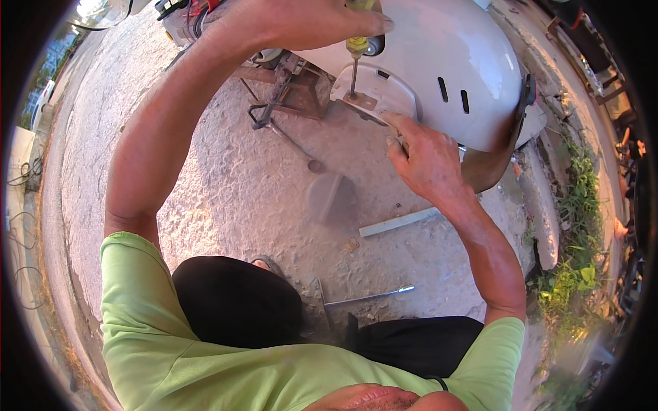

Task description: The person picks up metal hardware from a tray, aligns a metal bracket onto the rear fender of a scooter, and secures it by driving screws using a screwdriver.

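Worked outdoors in daylight, low over concrete ground [199, 219], pale, pitted and dusty, brightly lit on the left. Looked down through a round fisheye view, with broken concrete slabs [541, 219] and leafy green weeds [569, 288] along the right side, and a cluttered, shadowy strip past them, too blurred to make out. Had the left hand [315, 24] at the upper edge of the view, closed around the translucent yellow handle of a screwdriver [357, 46]. Pointed its thin metal shaft down at a rust-brown, rectangular patch [363, 101] on a pale moulded panel [394, 89] with rounded corners. Had the right hand [428, 157] at the near edge of that patch, thumb and forefinger bent beside a thin dark strip [367, 115]; could not tell whether pinched or only touched. Faced, just beyond the panel, a large white shell [466, 55], smooth, glossy and domed, pierced by two narrow slots. Had to the left an angular, rusty metal stand [305, 99], and nearer, a dull rod [291, 142] with a rounded end, a round grey lid-like piece [332, 198], a flat pale bar [397, 223] and a shiny, slender metal tool [370, 294]. Wore a soft lime-green shirt [226, 373] and loose black trousers [236, 301].
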### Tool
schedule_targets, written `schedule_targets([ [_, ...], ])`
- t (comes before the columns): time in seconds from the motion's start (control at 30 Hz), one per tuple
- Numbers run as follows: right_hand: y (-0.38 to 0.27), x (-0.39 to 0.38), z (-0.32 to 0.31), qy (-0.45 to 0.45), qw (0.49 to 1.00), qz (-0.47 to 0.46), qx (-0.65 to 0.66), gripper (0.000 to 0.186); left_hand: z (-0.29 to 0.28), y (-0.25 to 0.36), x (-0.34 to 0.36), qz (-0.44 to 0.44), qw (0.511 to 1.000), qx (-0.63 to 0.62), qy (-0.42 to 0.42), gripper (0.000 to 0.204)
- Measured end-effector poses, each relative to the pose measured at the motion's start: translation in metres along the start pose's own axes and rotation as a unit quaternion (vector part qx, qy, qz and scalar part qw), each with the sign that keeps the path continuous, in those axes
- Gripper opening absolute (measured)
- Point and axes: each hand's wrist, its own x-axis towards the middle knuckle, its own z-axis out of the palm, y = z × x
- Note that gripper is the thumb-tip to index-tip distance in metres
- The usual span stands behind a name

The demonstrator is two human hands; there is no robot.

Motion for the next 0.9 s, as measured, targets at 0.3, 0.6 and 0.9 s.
schedule_targets([
  [0.3, -0.002, -0.001, -0.005, -0.017, 1.0, 0.005, 0.018, 0.038, 0.012, -0.015, 0.003, 0.091, 0.99, -0.069, 0.081, 0.051],
  [0.6, 0.0, 0.0, -0.002, -0.021, 1.0, 0.022, 0.007, 0.045, 0.006, -0.01, -0.003, -0.038, 0.997, -0.04, 0.044, 0.049],
  [0.9, -0.002, 0.001, -0.001, -0.027, 0.999, 0.026, -0.006, 0.046, 0.028, -0.027, 0.003, 0.22, 0.962, 0.053, 0.15, 0.05],
])
